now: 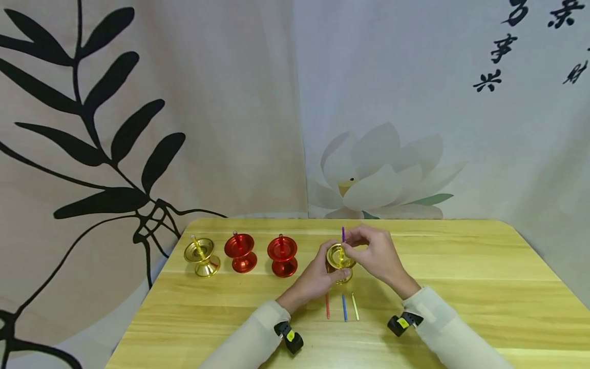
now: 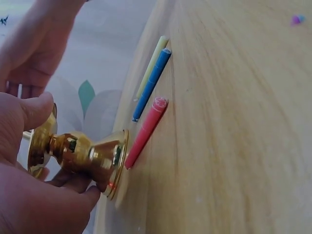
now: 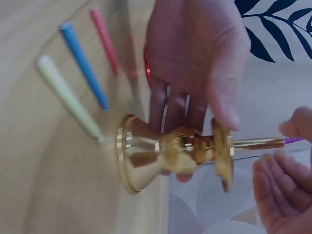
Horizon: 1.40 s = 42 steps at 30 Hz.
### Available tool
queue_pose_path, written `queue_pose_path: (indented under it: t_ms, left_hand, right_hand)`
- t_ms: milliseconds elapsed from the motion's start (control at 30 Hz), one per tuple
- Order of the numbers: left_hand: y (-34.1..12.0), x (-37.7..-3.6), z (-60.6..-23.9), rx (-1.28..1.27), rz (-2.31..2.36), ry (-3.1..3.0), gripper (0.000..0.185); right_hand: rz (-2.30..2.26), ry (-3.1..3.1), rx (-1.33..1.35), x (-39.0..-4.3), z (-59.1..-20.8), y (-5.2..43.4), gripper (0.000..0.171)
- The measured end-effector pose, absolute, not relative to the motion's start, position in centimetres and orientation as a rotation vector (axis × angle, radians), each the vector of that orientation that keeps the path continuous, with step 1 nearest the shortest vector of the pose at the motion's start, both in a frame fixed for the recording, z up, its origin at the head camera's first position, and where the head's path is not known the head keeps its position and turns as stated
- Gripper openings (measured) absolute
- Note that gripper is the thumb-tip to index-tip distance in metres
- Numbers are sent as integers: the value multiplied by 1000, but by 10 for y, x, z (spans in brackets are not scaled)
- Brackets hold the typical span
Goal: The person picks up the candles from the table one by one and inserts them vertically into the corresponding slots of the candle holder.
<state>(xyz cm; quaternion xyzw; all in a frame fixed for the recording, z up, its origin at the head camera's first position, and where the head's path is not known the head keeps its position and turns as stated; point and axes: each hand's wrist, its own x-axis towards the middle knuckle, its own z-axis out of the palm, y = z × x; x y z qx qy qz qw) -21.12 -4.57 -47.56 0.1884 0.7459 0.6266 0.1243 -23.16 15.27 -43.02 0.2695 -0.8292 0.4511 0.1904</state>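
Purple candle going into gold holder, both hands busy
Left hand (image 1: 318, 279) curled round gold holder (image 1: 340, 259) stem, on bench (image 1: 461, 287) between hands; right hand (image 1: 375, 253) pinches purple candle (image 1: 343, 234) above cup; risk: tilted candle misses socket, holder tips onto loose candles (image 1: 343, 306) near wrists.

a light wooden table (image 1: 461, 287) with rounded corners carries everything. along its far left part stand three holders in a row, well apart: a gold candle holder (image 1: 202, 256) at the far left, a red candle holder (image 1: 240, 252) to its right and a second red candle holder (image 1: 282, 255) right of that, while another gold holder (image 1: 340, 262) stands with its base on the wood further right, near the middle. nearer than that one, three thin candles lie side by side on the tabletop: a red candle (image 1: 328, 305), a blue candle (image 1: 344, 308) and a yellow candle (image 1: 355, 306), left to right.
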Motion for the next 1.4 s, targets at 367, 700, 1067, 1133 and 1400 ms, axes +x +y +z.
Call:
queue_pose_path:
  t_ms: [367, 700, 1067, 1133, 1400]
  left_hand:
    - [-62, -193, -463, 487, 1613, 2378, 87]
    - [-101, -171, -444, 540, 1496, 2449, 74]
    - [-146, -156, -425, 479, 1622, 2749, 36]
    - [-151, -155, -423, 454, 1649, 2848, 36]
    - [-163, -163, -431, 311, 1578, 3049, 68]
  right_hand:
    - [1126, -2577, 751, -223, -446, 149, 60]
    - [1075, -2689, 681, -223, -449, 157, 69]
    - [1027, -2735, 591, -222, -446, 186, 69]
    - [1018, -2736, 582, -221, -446, 193, 68]
    - [1008, -2740, 551, -215, -447, 220, 67]
